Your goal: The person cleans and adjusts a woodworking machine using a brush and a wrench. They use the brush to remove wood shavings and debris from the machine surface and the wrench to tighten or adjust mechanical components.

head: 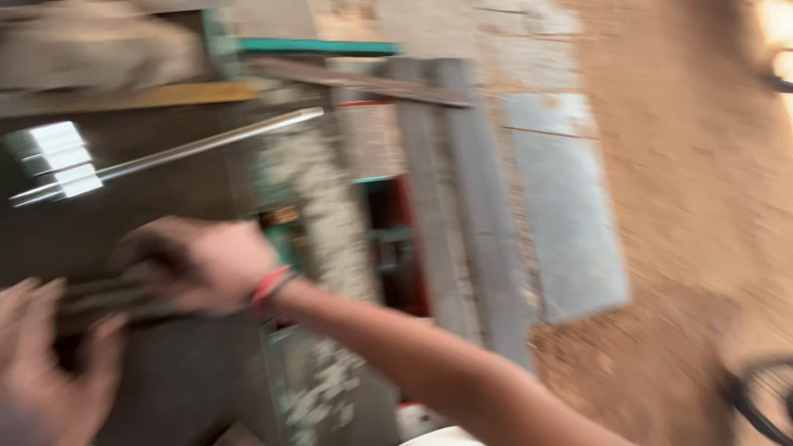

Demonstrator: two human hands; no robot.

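Observation:
The picture is heavily blurred by motion. My right hand (194, 264) reaches left across a dark machine table (165, 165), its fingers closed around a thin dark strip of wood (107, 299). A pink band circles that wrist. My left hand (45, 363) sits at the lower left edge with fingers curled on the near end of the same strip. A long shiny metal rod (182, 153) runs diagonally above both hands.
A green-painted machine frame (318, 47), caked with pale dust, stands in the middle. Grey planks (471, 215) and a flat grey sheet (566, 223) lie to the right on sawdust-covered ground (702, 206). A dark wheel rim (764, 400) shows at the lower right.

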